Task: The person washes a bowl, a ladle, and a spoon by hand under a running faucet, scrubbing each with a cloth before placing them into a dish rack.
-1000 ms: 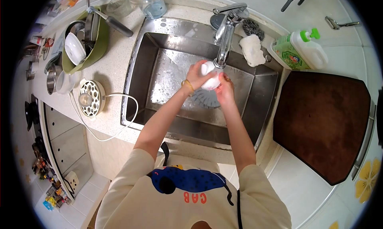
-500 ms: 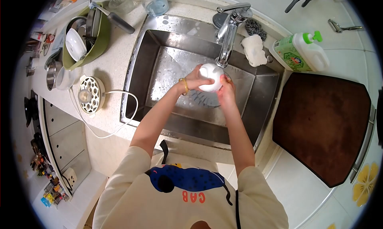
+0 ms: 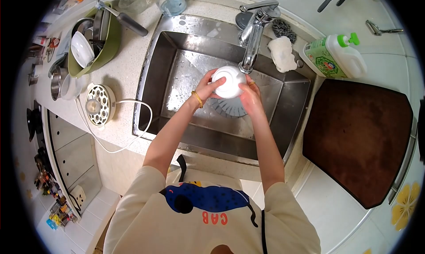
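A white bowl [image 3: 228,82] is held over the sink [image 3: 186,68] with its round foot facing me, close beside the spout of the faucet [image 3: 252,46]. My left hand [image 3: 206,86] grips the bowl's left side, thumb on its underside. On the right edge my right hand [image 3: 251,96] is closed around the rim, fingers partly hidden behind it. Below the bowl, a clear ridged glass dish [image 3: 229,111] rests on the sink floor, partly covered by the bowl and hands.
Right of the faucet lie a white cloth [image 3: 282,54] and a steel scrubber [image 3: 283,29], near a green-and-white pump bottle [image 3: 327,57]. A brown cutting board [image 3: 356,139] stands at right. Left are an egg cooker base [image 3: 101,105] with its cord and a green basin [image 3: 109,54] of dishes.
The bowl has turned so its foot ring faces me, and has shifted slightly left. My left hand moved left with it; more of the glass dish below shows.
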`<action>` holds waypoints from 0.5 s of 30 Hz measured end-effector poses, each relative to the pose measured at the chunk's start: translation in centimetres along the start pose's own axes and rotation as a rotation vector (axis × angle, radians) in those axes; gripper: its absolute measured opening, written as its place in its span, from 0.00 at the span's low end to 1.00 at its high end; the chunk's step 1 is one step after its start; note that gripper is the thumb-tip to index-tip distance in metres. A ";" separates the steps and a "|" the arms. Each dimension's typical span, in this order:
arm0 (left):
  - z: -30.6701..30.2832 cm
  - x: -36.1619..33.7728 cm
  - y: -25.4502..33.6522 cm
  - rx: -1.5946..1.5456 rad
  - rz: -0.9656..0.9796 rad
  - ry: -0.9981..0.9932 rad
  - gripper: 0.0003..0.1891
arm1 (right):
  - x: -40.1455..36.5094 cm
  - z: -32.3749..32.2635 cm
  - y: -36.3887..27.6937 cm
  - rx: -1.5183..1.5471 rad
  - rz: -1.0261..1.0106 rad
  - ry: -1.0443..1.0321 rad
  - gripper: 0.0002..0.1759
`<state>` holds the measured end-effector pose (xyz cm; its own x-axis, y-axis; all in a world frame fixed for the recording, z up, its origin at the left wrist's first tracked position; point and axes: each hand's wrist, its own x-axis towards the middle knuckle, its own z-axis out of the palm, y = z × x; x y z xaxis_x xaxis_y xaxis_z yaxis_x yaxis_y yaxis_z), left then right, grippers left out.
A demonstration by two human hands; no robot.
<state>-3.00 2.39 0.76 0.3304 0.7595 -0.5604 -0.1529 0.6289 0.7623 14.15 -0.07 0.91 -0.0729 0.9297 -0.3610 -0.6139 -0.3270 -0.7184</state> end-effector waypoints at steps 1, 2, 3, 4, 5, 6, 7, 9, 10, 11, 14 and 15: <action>0.1 -0.3 0.0 0.000 -0.002 0.001 0.35 | 0.1 -0.2 0.0 0.017 0.005 -0.053 0.25; 0.2 -0.5 0.0 -0.003 0.011 0.013 0.35 | 0.1 -0.3 -0.1 0.034 0.008 -0.106 0.26; 0.2 -0.6 0.2 -0.005 0.027 0.025 0.35 | 0.2 -0.3 -0.1 0.035 0.008 -0.107 0.26; 0.2 -0.6 0.1 -0.005 0.026 0.027 0.35 | 0.2 -0.3 -0.1 0.011 0.008 -0.110 0.26; 0.2 -0.6 0.0 -0.005 0.026 0.037 0.35 | 0.2 -0.3 -0.1 -0.013 0.009 -0.113 0.25; 0.2 -0.6 -0.1 -0.004 0.026 0.047 0.36 | 0.2 -0.1 -0.1 -0.011 0.010 -0.113 0.25; 0.2 -0.5 -0.2 -0.004 0.025 0.048 0.36 | 0.3 0.2 0.1 -0.056 -0.002 -0.053 0.24; 0.6 -0.5 -0.2 -0.061 0.011 0.084 0.38 | 0.5 0.4 0.2 -0.099 -0.014 0.007 0.23; 0.7 -0.6 0.0 -0.061 0.011 0.084 0.38 | 0.6 0.4 0.2 -0.087 -0.006 0.033 0.21; 0.9 -0.7 0.2 -0.077 0.014 0.079 0.39 | 0.7 0.3 0.2 -0.076 0.003 0.058 0.20; 1.2 -0.8 0.3 -0.103 0.023 0.071 0.40 | 0.9 -0.1 0.1 -0.017 -0.007 0.000 0.18; 1.2 -0.8 0.2 -0.111 0.029 0.066 0.40 | 0.9 -0.1 -0.1 -0.017 -0.006 0.001 0.18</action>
<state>-2.13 1.74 1.80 0.2631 0.7848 -0.5611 -0.2646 0.6180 0.7403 14.21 0.82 0.61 -0.0686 0.9317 -0.3567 -0.6007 -0.3240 -0.7309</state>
